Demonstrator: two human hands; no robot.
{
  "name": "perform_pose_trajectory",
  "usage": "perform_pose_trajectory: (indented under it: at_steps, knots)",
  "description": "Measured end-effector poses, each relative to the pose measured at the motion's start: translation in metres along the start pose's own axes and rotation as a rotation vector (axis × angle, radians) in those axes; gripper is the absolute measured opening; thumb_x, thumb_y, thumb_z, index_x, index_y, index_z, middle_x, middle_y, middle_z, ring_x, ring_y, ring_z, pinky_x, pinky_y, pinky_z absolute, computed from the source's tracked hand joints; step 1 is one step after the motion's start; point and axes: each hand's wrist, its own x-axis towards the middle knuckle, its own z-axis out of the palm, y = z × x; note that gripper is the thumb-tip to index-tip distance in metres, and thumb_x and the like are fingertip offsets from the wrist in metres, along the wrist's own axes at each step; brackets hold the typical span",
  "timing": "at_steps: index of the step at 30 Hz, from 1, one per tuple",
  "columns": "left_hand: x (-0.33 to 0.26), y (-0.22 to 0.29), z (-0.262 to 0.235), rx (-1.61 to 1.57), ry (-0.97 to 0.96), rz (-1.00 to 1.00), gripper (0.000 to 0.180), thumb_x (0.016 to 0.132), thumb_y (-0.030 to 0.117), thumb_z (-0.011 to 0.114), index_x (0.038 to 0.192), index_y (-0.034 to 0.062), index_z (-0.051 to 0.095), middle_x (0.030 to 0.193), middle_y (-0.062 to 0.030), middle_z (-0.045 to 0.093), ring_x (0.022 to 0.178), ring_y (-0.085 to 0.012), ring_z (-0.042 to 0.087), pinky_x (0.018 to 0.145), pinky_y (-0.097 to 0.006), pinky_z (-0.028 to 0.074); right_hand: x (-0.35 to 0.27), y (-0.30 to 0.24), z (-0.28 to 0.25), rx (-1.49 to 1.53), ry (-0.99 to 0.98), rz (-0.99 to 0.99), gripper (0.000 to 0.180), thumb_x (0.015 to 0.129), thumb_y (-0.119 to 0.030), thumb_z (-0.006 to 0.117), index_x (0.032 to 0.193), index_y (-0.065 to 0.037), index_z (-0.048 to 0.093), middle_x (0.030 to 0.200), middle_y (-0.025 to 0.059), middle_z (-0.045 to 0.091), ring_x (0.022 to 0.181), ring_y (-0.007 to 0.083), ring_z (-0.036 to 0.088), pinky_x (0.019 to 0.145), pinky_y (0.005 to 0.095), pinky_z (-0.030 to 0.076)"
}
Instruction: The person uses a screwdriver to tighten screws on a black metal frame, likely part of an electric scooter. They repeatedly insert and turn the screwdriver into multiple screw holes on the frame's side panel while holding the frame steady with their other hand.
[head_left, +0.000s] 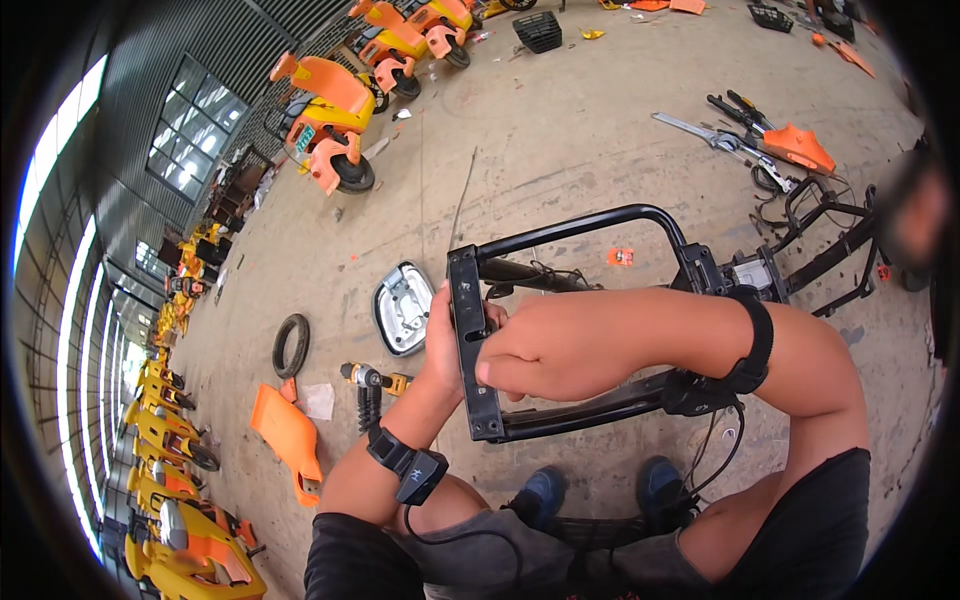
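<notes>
A black tubular metal scooter frame (590,222) spans the view in front of me, its flat end plate (468,335) with holes and a slot facing left. My left hand (443,342) is wrapped around the plate from its left side, some fingertips showing past the inner edge. Against the plate's inner side my right hand (545,345) is closed, its thumb near the lower part. Whatever the right fingers pinch is hidden behind the hand. The right forearm lies across the frame's opening.
A silver-grey shell part (404,310), a tyre (291,345), a yellow power drill (375,378) and an orange panel (285,435) lie left. Tools (735,140) and an orange piece (800,148) lie far right. Scooters (335,120) line the left; a person (915,215) is at the right edge.
</notes>
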Motion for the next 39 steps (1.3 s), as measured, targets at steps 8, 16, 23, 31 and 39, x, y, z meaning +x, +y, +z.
perform_pose_trajectory:
  at_steps: [8, 16, 23, 31, 39]
  knots:
    - [0.009, -0.008, -0.010, -0.008, -0.130, -0.024, 0.077, 0.099, 0.062, 0.022, 0.075, 0.0000, 0.061, 0.076, -0.0133, 0.061, 0.083, -0.0310, 0.064, 0.079, -0.042, 0.052, -0.003, -0.005, 0.014, -0.164, -0.288, 0.087, 0.032, 0.099, -0.024, 0.043, 0.092, -0.001, 0.063, 0.081, 0.0231, 0.065, 0.079, 0.0423, 0.063, 0.076, 0.0519, 0.049]
    - [0.005, -0.004, -0.008, 0.045, -0.122, -0.022, 0.076, 0.101, 0.060, 0.021, 0.081, -0.0003, 0.062, 0.079, -0.0147, 0.064, 0.083, -0.0306, 0.065, 0.078, -0.042, 0.053, -0.001, -0.005, 0.018, -0.158, -0.359, 0.213, 0.044, 0.101, -0.035, 0.041, 0.095, 0.000, 0.067, 0.087, 0.0222, 0.068, 0.086, 0.0416, 0.064, 0.080, 0.0515, 0.049]
    - [0.005, -0.002, -0.008, 0.102, -0.066, -0.021, 0.075, 0.100, 0.062, 0.022, 0.091, 0.0011, 0.064, 0.085, -0.0145, 0.067, 0.084, -0.0302, 0.066, 0.076, -0.042, 0.053, -0.024, 0.007, -0.016, -0.107, -0.164, 0.234, 0.037, 0.100, -0.034, 0.048, 0.100, -0.003, 0.069, 0.089, 0.0133, 0.072, 0.083, 0.0338, 0.067, 0.077, 0.0430, 0.051]
    - [0.000, -0.001, -0.004, 0.094, -0.058, -0.044, 0.073, 0.100, 0.063, 0.022, 0.095, 0.0019, 0.062, 0.085, -0.0164, 0.068, 0.085, -0.0311, 0.066, 0.077, -0.042, 0.052, -0.004, 0.013, -0.027, 0.401, 0.381, 0.276, 0.032, 0.102, -0.020, 0.045, 0.104, 0.004, 0.066, 0.071, 0.0060, 0.067, 0.063, 0.0151, 0.064, 0.063, 0.0317, 0.050]
    - [0.006, -0.003, -0.014, 0.069, -0.112, -0.056, 0.068, 0.100, 0.061, 0.021, 0.092, 0.0035, 0.057, 0.080, -0.0144, 0.064, 0.084, -0.0319, 0.066, 0.076, -0.044, 0.053, 0.023, 0.022, -0.024, 0.807, 0.646, 0.366, 0.032, 0.094, -0.016, 0.050, 0.104, 0.010, 0.066, 0.071, 0.0114, 0.065, 0.058, 0.0183, 0.064, 0.056, 0.0308, 0.049]
